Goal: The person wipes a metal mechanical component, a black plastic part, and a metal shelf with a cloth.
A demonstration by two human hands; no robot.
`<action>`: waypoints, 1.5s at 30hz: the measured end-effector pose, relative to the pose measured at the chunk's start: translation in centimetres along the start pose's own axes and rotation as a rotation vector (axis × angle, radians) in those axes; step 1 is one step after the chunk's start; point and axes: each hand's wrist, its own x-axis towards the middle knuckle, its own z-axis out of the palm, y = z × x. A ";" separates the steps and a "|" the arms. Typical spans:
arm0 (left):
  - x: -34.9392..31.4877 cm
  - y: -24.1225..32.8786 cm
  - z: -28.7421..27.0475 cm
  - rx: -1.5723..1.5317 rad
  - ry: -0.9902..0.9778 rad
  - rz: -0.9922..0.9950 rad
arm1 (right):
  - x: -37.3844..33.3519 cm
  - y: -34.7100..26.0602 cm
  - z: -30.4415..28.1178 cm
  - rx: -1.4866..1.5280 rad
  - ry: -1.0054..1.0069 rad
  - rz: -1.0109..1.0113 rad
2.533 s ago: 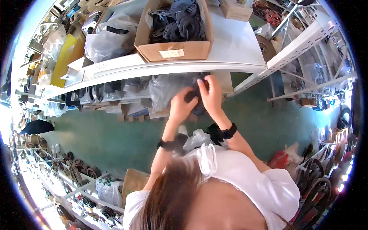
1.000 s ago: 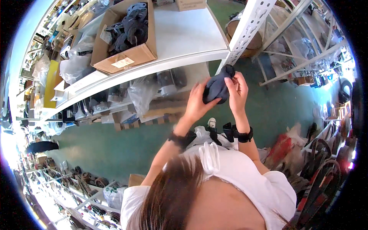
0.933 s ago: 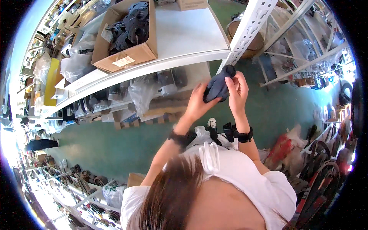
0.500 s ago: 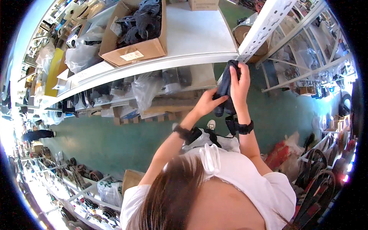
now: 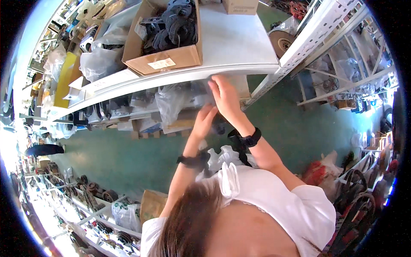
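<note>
My right hand (image 5: pixel 227 99) is raised beneath the front edge of the white shelf (image 5: pixel 239 40), its fingers pointing up and slightly smeared. Close below it on the left is my left hand (image 5: pixel 204 121), fingers reaching toward the right palm and blurred by motion. A faint dark smear lies at the right fingertips, and a small dark blurred shape (image 5: pixel 219 128) shows below the hands; whether either hand grips anything I cannot make out. Above the hands, an open cardboard box (image 5: pixel 171 60) of flat black curved parts (image 5: pixel 177 25) sits on the shelf. Black bands circle both wrists.
A perforated white post (image 5: pixel 319 36) rises at the shelf's right end. Plastic-wrapped goods (image 5: pixel 168 103) fill the lower shelf. Behind the post stands a round brown wheel-like part (image 5: pixel 283 43). Racks of parts line both sides, with a red and clear bag (image 5: pixel 321 169) at the right.
Both hands have moved left, away from the post to under the shelf's edge. The long dark soft-looking item plainly held between them before no longer shows clearly. The view has shifted slightly.
</note>
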 end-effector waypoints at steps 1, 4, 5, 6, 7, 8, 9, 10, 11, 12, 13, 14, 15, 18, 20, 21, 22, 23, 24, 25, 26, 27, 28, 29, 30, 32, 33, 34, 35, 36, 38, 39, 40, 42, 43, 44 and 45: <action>0.2 0.3 0.0 0.004 -0.007 0.000 | 0.3 -0.2 -0.3 0.036 0.007 -0.022; 0.8 1.8 0.7 0.041 -0.118 0.064 | 0.2 0.3 -2.4 0.018 0.115 -0.018; 1.4 1.8 1.3 0.040 -0.122 0.067 | 0.0 0.5 -3.6 -0.004 0.103 0.082; 2.0 2.0 2.1 0.128 -0.216 0.114 | -0.1 0.7 -4.9 -0.010 0.116 0.136; 2.5 2.5 3.2 0.214 -0.314 0.157 | -0.2 1.1 -6.1 -0.018 0.129 0.194; 2.8 3.1 4.5 0.160 -0.370 0.004 | -0.1 1.7 -7.1 -0.075 0.189 0.141; 3.0 4.9 6.0 0.132 -0.443 0.054 | -0.2 2.6 -8.1 -0.138 0.254 0.092; 3.4 4.9 6.9 0.063 -0.461 0.008 | -0.1 3.0 -8.8 -0.169 0.260 0.131; 3.8 4.9 7.6 -0.007 -0.477 -0.037 | 0.1 3.7 -9.1 -0.166 0.280 0.110; 4.2 4.7 8.1 -0.005 -0.483 -0.035 | 0.4 3.9 -9.3 -0.179 0.275 0.129; 4.6 4.5 8.4 -0.013 -0.493 -0.015 | 0.7 3.9 -9.5 -0.191 0.270 0.147; 4.9 4.1 8.5 -0.022 -0.501 0.006 | 0.9 3.7 -9.5 -0.192 0.273 0.146; 5.3 3.2 8.2 -0.022 -0.501 0.008 | 1.1 3.5 -9.1 -0.223 0.276 0.133; 5.7 0.8 7.2 -0.097 -0.520 -0.215 | 1.2 2.2 -8.2 -0.220 0.209 0.163; 5.2 -0.3 5.7 -0.182 -0.496 -0.234 | 0.9 2.1 -6.3 -0.159 0.190 0.093; 4.7 -1.0 4.6 -0.213 -0.476 -0.241 | 0.7 1.4 -5.0 -0.157 0.146 0.113; 4.6 -0.8 4.1 -0.062 -0.452 -0.056 | 0.3 1.4 -4.0 -0.152 0.123 0.080; 3.9 -0.5 3.6 -0.025 -0.395 -0.046 | 0.2 1.4 -3.1 -0.147 0.100 0.048; 3.1 1.1 2.9 0.015 -0.330 -0.041 | 0.2 1.1 -2.4 -0.117 0.080 0.074; 2.8 1.9 2.1 0.020 -0.327 -0.044 | 0.3 0.6 -1.8 -0.082 0.057 0.094; 2.6 2.4 1.5 -0.082 -0.335 -0.158 | 0.2 0.8 -1.3 -0.071 0.098 0.068; 2.3 2.5 1.0 -0.189 -0.334 -0.272 | 0.2 0.4 -1.3 -0.065 0.092 0.068; 2.3 2.3 1.0 -0.179 -0.303 -0.250 | 0.2 0.2 -1.6 -0.076 0.116 0.068; 2.7 1.9 1.1 -0.178 -0.299 -0.253 | 0.2 0.2 -1.9 -0.088 0.141 0.068; 3.5 1.4 1.2 -0.120 -0.385 -0.183 | 0.4 0.6 -2.4 -0.089 0.200 0.055; 4.0 2.4 3.1 -0.110 -0.455 -0.120 | 0.8 1.0 -4.8 -0.079 0.189 0.189; 3.6 5.1 4.2 -0.094 -0.481 -0.136 | 0.9 1.2 -6.1 -0.066 0.173 0.294; 3.8 5.2 5.1 -0.103 -0.528 -0.186 | 0.7 2.4 -6.8 -0.115 0.223 0.278; 4.1 5.3 5.8 -0.112 -0.575 -0.236 | 0.5 3.4 -7.4 -0.164 0.273 0.262; 4.3 5.7 6.3 -0.048 -0.607 -0.194 | 0.4 3.7 -8.1 -0.178 0.299 0.252; 4.1 6.1 7.0 0.003 -0.597 -0.190 | -0.1 4.7 -9.0 -0.197 0.309 0.271; 4.1 6.3 7.2 0.059 -0.585 -0.186 | -0.4 4.7 -9.3 -0.184 0.314 0.273; 3.9 7.1 7.1 0.075 -0.599 -0.176 | -0.6 4.5 -9.5 -0.194 0.337 0.256; 4.2 5.9 7.4 0.021 -0.578 -0.117 | -0.7 4.6 -10.1 -0.196 0.335 0.288; 4.2 5.4 7.7 -0.032 -0.559 -0.061 | -0.8 4.7 -10.5 -0.198 0.334 0.322; 4.4 5.1 7.9 -0.034 -0.553 -0.061 | -0.6 5.3 -10.4 -0.181 0.358 0.327; 5.0 5.3 8.2 0.077 -0.522 -0.063 | -0.2 5.5 -10.5 -0.179 0.356 0.322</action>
